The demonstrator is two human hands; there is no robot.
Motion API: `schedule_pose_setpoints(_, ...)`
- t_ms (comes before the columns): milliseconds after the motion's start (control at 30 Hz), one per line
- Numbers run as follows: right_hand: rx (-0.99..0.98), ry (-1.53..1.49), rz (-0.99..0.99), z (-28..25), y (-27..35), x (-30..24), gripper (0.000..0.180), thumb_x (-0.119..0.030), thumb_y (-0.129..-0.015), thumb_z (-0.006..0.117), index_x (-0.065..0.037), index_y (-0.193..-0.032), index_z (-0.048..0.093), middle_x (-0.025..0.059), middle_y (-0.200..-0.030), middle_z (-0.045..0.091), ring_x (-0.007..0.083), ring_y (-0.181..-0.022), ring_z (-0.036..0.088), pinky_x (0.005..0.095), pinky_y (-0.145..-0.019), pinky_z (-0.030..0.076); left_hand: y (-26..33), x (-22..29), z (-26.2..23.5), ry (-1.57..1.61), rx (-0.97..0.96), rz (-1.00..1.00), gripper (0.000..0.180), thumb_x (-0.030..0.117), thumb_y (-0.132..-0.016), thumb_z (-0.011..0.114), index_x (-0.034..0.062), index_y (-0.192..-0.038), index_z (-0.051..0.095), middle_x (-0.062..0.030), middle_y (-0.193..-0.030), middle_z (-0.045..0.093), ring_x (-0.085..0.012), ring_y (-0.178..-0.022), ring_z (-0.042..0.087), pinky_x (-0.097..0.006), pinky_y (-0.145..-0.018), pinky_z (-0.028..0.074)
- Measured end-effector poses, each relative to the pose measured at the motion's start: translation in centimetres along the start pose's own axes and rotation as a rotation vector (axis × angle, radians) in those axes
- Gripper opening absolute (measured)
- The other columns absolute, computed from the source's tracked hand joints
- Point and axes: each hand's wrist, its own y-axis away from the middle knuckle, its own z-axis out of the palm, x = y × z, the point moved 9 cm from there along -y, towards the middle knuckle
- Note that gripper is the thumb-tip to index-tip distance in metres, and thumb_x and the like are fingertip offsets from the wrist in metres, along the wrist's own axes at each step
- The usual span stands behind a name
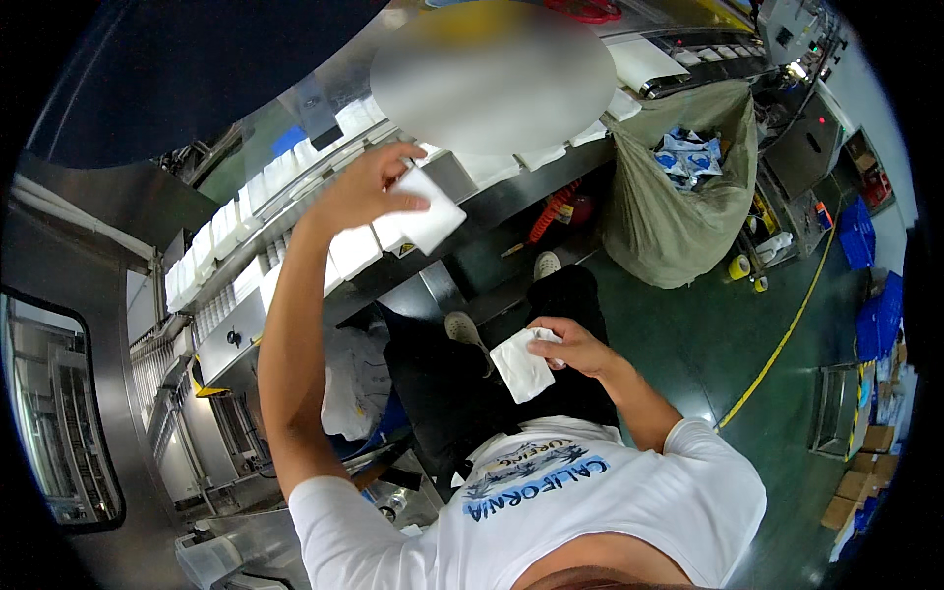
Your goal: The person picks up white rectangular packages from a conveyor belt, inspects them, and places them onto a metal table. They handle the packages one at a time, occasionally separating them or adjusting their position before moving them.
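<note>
Head view: left hand (pixel 372 195), pinching white folded pad (pixel 431 214) over near edge of steel conveyor (pixel 551 179); right hand (pixel 573 346), gripping second pad (pixel 521 368) by one edge, apparently keeping folds together.

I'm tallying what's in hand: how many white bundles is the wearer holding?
2 visible: one white bundle in the left hand, another white bundle in the right hand. Any layered behind these may be hidden.
</note>
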Motion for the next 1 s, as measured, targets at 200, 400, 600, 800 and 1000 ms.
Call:
schedule_pose_setpoints(200,0.007,0.006,-0.001,-0.7,1.0,-1.1,0.026,-0.02,-0.1,0.074,-0.005,-0.119,0.067,-0.0047,-0.084,0.061,0.0025,-0.067,0.052,0.021,-0.054,0.038,-6.7,-4.7,1.4,0.199,-0.19,-0.09,0.06,0.026,-0.088,0.085,0.0041,-0.138,0.059,-0.0104,-0.123,0.07,-0.0175,-0.113,0.061,-0.031,-0.1,0.046)
schedule_pose_setpoints(400,0.048,0.039,-0.083,-1.0,0.4,-5.1,0.023,-0.02,-0.101,0.072,-0.006,-0.118,0.067,-0.0057,-0.084,0.061,0.0015,-0.066,0.053,0.0207,-0.053,0.038,-8.6,-5.9,1.6,-0.031,-0.127,-0.159,0.063,0.028,-0.086,0.085,0.0021,-0.138,0.06,-0.0156,-0.131,0.068,-0.0245,-0.118,0.063,-0.036,-0.102,0.049)
schedule_pose_setpoints(600,0.132,0.013,-0.224,-0.9,-0.8,-10.0,0.026,-0.025,-0.099,0.075,-0.007,-0.116,0.068,-0.0058,-0.079,0.061,0.0013,-0.063,0.052,0.0208,-0.051,0.036,-3.7,-1.2,-0.1,-0.627,0.424,0.126,0.053,0.03,-0.091,0.082,-0.0011,-0.13,0.065,-0.0223,-0.123,0.069,-0.0335,-0.115,0.066,-0.042,-0.095,0.053)
schedule_pose_setpoints(800,0.093,0.093,-0.358,0.8,-1.7,-15.7,0.032,-0.026,-0.098,0.076,-0.005,-0.121,0.067,-0.0048,-0.086,0.062,0.0019,-0.065,0.051,0.0202,-0.054,0.037,5.1,1.7,11.7,0.531,0.095,0.047,0.067,0.036,-0.092,0.083,0.0019,-0.142,0.054,-0.015,-0.127,0.067,-0.0229,-0.119,0.064,-0.039,-0.098,0.055)
schedule_pose_setpoints(1000,0.196,0.329,-0.577,3.3,-0.7,-19.1,0.028,-0.017,-0.099,0.074,-0.004,-0.123,0.065,0.0,-0.102,0.067,0.0059,-0.09,0.061,0.0235,-0.076,0.049,9.0,2.0,14.3,0.807,0.251,-0.108,0.05,0.015,-0.088,0.087,-0.0026,-0.128,0.062,-0.0069,-0.109,0.072,-0.0147,-0.103,0.068,-0.031,-0.091,0.056)
